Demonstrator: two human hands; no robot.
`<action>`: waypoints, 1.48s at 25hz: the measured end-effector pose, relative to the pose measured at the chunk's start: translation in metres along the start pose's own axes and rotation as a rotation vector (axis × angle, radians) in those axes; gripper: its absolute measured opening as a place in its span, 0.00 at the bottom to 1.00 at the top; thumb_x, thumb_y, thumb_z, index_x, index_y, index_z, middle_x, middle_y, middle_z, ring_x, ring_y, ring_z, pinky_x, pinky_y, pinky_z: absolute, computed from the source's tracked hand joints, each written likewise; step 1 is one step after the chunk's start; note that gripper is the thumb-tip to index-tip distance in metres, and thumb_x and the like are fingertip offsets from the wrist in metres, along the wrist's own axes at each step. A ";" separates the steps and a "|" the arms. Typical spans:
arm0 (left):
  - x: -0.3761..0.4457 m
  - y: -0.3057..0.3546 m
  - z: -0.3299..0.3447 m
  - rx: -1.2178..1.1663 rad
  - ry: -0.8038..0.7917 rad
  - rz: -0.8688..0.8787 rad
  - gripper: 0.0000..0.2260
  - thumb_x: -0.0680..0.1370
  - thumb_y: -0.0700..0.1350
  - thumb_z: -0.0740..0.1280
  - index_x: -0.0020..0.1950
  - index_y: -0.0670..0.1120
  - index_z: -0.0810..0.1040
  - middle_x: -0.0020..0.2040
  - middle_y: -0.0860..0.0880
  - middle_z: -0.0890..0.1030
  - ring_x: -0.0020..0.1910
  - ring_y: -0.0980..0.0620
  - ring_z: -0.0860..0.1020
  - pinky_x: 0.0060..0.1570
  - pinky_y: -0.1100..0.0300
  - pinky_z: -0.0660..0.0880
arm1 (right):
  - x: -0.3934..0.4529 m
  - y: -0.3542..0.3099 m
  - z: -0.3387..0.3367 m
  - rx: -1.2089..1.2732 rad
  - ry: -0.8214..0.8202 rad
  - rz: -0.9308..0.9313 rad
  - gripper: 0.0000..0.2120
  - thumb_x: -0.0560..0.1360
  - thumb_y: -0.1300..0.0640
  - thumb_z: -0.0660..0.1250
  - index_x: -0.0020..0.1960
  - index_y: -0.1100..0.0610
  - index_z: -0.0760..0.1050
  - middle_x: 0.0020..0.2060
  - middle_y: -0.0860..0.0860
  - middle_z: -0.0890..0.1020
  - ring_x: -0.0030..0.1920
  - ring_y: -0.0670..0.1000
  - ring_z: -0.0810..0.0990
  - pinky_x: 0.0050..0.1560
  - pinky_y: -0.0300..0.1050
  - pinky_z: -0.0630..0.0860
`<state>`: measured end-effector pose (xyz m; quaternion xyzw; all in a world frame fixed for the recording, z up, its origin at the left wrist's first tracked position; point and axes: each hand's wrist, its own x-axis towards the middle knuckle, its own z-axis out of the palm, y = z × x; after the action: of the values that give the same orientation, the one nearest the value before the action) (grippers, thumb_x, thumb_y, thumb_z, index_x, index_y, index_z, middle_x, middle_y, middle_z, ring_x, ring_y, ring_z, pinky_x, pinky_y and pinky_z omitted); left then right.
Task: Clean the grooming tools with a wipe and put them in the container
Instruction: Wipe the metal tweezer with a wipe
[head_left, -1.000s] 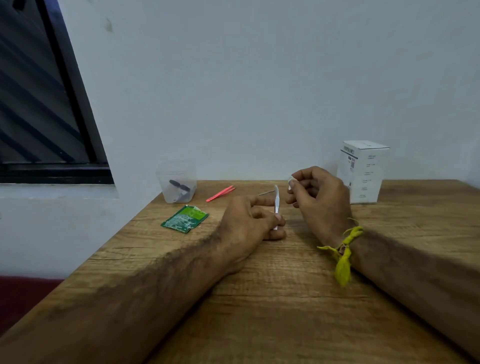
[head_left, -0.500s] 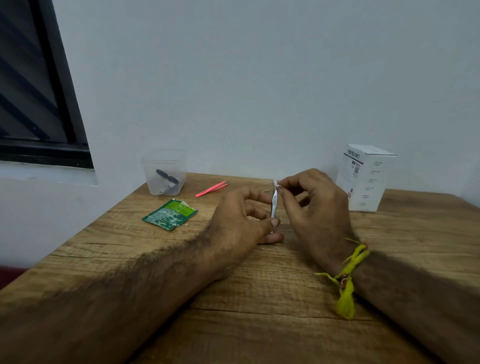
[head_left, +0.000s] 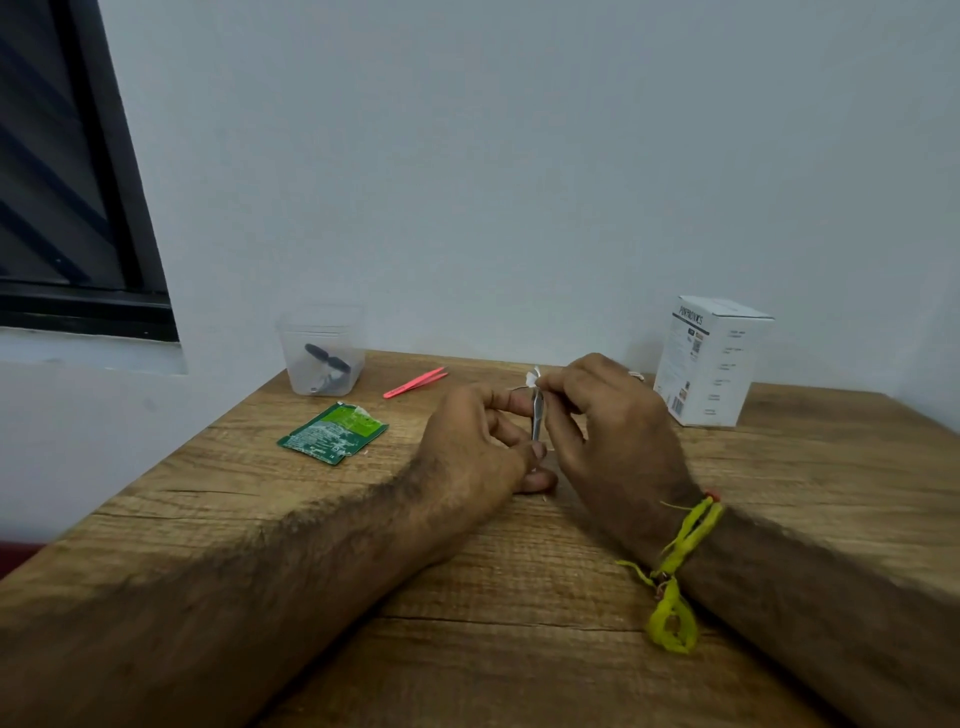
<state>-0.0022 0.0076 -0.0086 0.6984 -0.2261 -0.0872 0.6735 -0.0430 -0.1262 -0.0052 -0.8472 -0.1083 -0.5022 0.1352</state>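
My left hand (head_left: 478, 441) holds a slim silver grooming tool (head_left: 536, 421) upright by its lower end at the middle of the wooden table (head_left: 519, 597). My right hand (head_left: 608, 421) pinches a small white wipe (head_left: 533, 378) against the tool's top end. A clear plastic container (head_left: 322, 351) stands at the back left with a black tool (head_left: 327, 358) inside. Pink tweezers (head_left: 415, 382) lie flat to the right of the container.
A torn green wipe sachet (head_left: 332, 434) lies in front of the container. A white carton (head_left: 709, 361) stands at the back right against the wall. A dark window frame (head_left: 104, 208) is at the left. The table's left edge runs diagonally.
My right hand has come from apart to the tool's tip and now presses the wipe onto it. My left hand has kept the tool upright. The view has shifted slightly.
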 end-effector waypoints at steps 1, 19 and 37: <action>0.000 0.000 0.000 0.011 -0.001 0.006 0.14 0.74 0.29 0.72 0.54 0.45 0.78 0.40 0.40 0.83 0.37 0.43 0.86 0.39 0.54 0.84 | 0.000 0.000 -0.001 0.005 0.005 0.000 0.05 0.75 0.67 0.68 0.48 0.64 0.82 0.41 0.56 0.81 0.42 0.55 0.80 0.44 0.54 0.78; -0.004 0.004 0.001 -0.042 -0.024 -0.004 0.13 0.75 0.29 0.71 0.55 0.43 0.78 0.40 0.41 0.81 0.39 0.42 0.86 0.39 0.55 0.84 | 0.001 0.004 -0.001 0.002 0.060 0.001 0.03 0.74 0.67 0.69 0.46 0.62 0.81 0.40 0.53 0.81 0.41 0.52 0.79 0.43 0.50 0.77; 0.000 0.001 0.000 -0.114 -0.017 -0.015 0.14 0.74 0.27 0.71 0.55 0.42 0.77 0.39 0.40 0.81 0.40 0.40 0.86 0.35 0.58 0.82 | -0.001 0.002 -0.002 -0.039 -0.057 -0.063 0.03 0.75 0.66 0.69 0.46 0.63 0.82 0.40 0.56 0.81 0.42 0.57 0.80 0.44 0.56 0.77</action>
<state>-0.0026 0.0075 -0.0080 0.6597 -0.2210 -0.1109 0.7097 -0.0440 -0.1289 -0.0056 -0.8598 -0.1290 -0.4839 0.0997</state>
